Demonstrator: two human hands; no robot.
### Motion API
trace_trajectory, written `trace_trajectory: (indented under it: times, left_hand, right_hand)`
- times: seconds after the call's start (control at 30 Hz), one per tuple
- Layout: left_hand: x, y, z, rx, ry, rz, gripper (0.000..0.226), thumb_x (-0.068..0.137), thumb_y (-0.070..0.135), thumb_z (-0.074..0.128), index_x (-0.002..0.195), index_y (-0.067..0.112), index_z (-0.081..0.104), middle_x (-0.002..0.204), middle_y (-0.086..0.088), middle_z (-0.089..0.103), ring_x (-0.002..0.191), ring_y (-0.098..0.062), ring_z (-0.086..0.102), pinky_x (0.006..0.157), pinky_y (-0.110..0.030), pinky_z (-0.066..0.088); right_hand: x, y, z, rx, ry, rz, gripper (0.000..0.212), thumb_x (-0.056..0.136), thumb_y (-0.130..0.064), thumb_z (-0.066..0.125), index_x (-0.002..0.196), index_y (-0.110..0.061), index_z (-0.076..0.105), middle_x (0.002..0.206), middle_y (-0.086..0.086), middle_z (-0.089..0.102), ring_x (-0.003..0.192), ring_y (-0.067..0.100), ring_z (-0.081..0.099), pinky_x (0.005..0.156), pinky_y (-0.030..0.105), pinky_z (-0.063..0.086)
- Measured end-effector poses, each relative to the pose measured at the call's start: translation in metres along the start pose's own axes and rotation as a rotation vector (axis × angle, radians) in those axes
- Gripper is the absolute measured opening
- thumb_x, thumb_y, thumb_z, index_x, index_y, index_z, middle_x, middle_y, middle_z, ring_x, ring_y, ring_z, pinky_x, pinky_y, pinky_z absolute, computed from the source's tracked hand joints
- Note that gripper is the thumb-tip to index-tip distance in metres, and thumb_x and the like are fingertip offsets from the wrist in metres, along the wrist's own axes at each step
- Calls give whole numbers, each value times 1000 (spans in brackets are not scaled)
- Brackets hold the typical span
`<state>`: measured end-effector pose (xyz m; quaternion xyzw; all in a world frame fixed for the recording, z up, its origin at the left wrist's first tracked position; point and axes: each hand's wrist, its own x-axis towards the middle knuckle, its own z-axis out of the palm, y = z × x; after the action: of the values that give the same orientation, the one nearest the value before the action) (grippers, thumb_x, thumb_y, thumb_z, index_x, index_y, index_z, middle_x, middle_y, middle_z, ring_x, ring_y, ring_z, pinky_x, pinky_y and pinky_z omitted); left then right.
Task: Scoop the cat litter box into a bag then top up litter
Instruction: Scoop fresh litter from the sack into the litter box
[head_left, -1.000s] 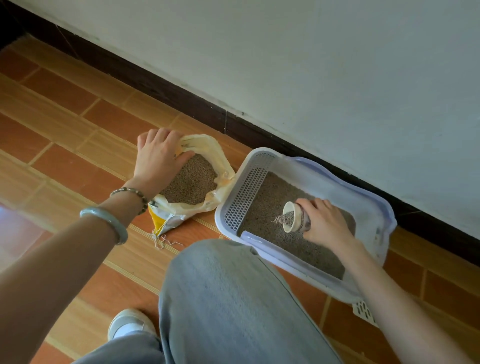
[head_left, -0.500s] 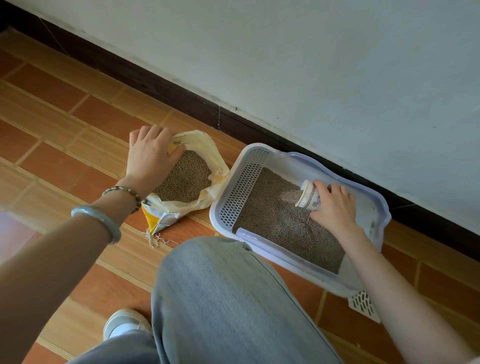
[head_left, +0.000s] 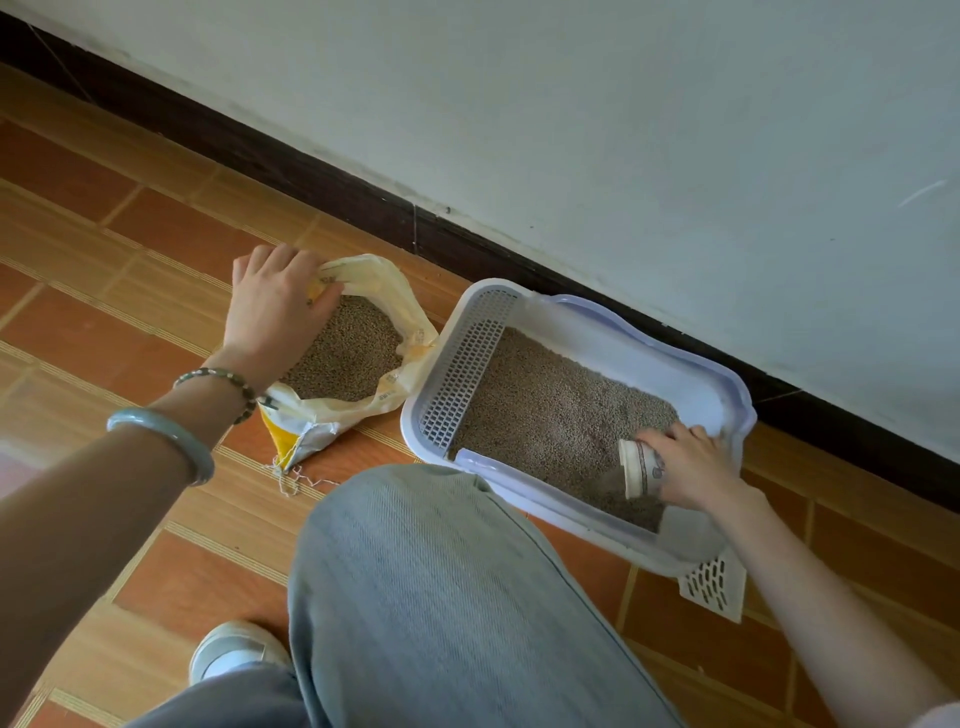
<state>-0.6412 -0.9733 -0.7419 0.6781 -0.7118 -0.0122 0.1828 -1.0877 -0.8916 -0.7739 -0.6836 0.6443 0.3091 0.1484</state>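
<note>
**Fresh litter goes in, a cupful at a time**

A person crouched on a terracotta-tiled floor (head_left: 156, 234) tops up a pale lilac plastic litter box (head_left: 727, 384) set against a dark skirting board (head_left: 311, 166). The right hand (head_left: 691, 467) is wrapped round a small white printed paper cup (head_left: 641, 467). The cup is tipped on its side, with its mouth low over the grey granular litter (head_left: 545, 410), at the end of the box farthest from the bag. Whether grains are leaving the cup is too blurred to tell.

The left hand (head_left: 275, 306) grips the rolled-down rim of a cream and yellow woven bag (head_left: 395, 291), thumb inside and fingers over the edge. The bag stands just beside the box's grilled end and holds plenty of the same granules. A white slotted plastic scoop (head_left: 714, 584) pokes out from under the box, untouched.

Scooping appears finished and topping-up is under way. The next move likely calls for carrying the emptied cup across to the bag for another measure, with the left hand holding the mouth wide against spills.
</note>
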Motion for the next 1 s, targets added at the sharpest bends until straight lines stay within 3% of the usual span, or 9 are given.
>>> trace_trajectory:
  times: [0.2, 0.4, 0.53, 0.63, 0.7, 0.87, 1.0]
  left_hand:
    - [-3, 1, -1, -12, 12, 10, 32, 93, 26, 54, 112, 1, 62, 105, -16, 62, 101, -34, 51, 92, -46, 34]
    - [-3, -1, -2, -22, 20, 20, 31, 94, 25, 54, 111, 1, 62, 104, -16, 62, 99, -35, 52, 90, -46, 35]
    - [-3, -1, 0, -20, 22, 36, 29, 93, 24, 55, 109, 0, 62, 103, -17, 62, 98, -35, 52, 89, -46, 36]
    - [-3, -2, -2, -14, 17, 35, 29, 94, 24, 54, 109, 1, 62, 102, -16, 62, 97, -34, 52, 89, -46, 36]
    - [-3, -3, -3, -3, 21, 41, 27, 93, 24, 54, 107, 1, 62, 101, -15, 62, 97, -34, 52, 88, -45, 36]
    - [-2, -2, -5, -2, -23, 18, 26, 93, 23, 52, 107, 3, 61, 101, -14, 61, 97, -33, 51, 87, -43, 36]
    - [-2, -5, -13, -105, -48, 4, 27, 93, 21, 55, 114, 5, 62, 107, -14, 62, 103, -34, 51, 90, -44, 38]
  right_hand:
    - [1, 4, -13, -33, 167, 105, 78, 73, -36, 71, 140, -30, 31, 124, 9, 44, 115, 27, 40, 94, 37, 35]
    - [4, -1, -28, -145, 297, 184, 76, 70, -34, 75, 136, -26, 39, 122, 13, 45, 114, 31, 41, 96, 38, 34]
    - [3, -10, -30, -178, 414, 135, 72, 63, -21, 80, 129, -19, 51, 115, 19, 51, 106, 37, 46, 91, 42, 35]
    - [3, -15, -32, -182, 305, 104, 71, 70, -25, 76, 133, -22, 44, 118, 15, 49, 109, 32, 45, 92, 39, 38]
    - [8, -23, -43, -86, 291, 68, 72, 72, -32, 73, 135, -26, 38, 121, 11, 47, 111, 28, 44, 92, 36, 37]
    - [9, -97, -95, 605, 377, -240, 80, 66, -32, 79, 135, -27, 39, 126, 3, 49, 120, 24, 40, 101, 44, 32]
    - [9, -181, -129, 784, 440, -572, 78, 64, -31, 81, 131, -21, 43, 125, 0, 55, 119, 21, 46, 102, 45, 36]
